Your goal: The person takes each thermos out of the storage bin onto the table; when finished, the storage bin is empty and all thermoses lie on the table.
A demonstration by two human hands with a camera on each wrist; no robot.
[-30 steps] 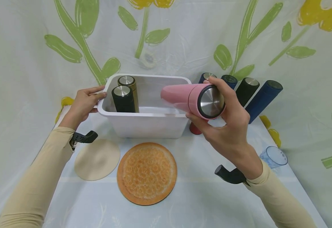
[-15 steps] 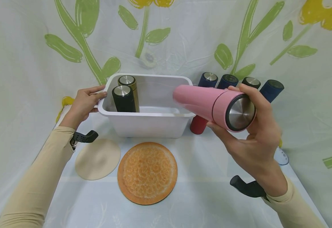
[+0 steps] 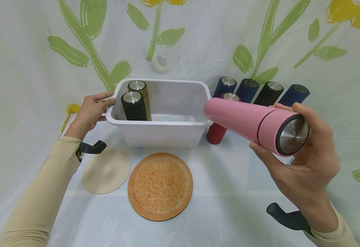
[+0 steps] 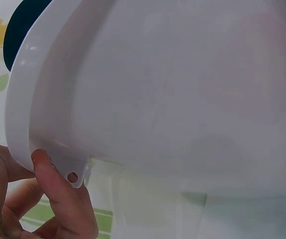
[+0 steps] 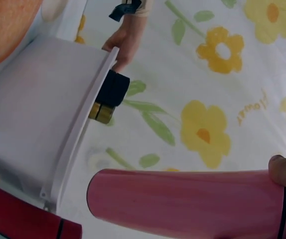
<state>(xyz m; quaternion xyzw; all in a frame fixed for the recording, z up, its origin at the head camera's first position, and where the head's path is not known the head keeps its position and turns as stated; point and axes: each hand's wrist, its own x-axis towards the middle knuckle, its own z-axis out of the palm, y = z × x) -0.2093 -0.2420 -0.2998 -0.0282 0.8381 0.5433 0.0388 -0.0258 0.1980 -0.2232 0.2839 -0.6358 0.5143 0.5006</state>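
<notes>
There are eight bottles in all. Two, one black bottle (image 3: 135, 110) and one gold bottle (image 3: 145, 93), stand inside the one white bin (image 3: 158, 135). Five are at the bin's right: three blue bottles (image 3: 247, 92), one red bottle (image 3: 217, 133) and a second black bottle (image 3: 268, 94). One pink bottle (image 3: 245, 121) completes the eight. Six of them show a silver end, two a dark one. Round mats number two: one cream mat (image 3: 106, 172), one golden-brown mat (image 3: 160, 187). Hands number two, one left hand (image 3: 91, 111) and one right hand (image 3: 314, 166), with two black wrist mounts (image 3: 288, 215).
</notes>
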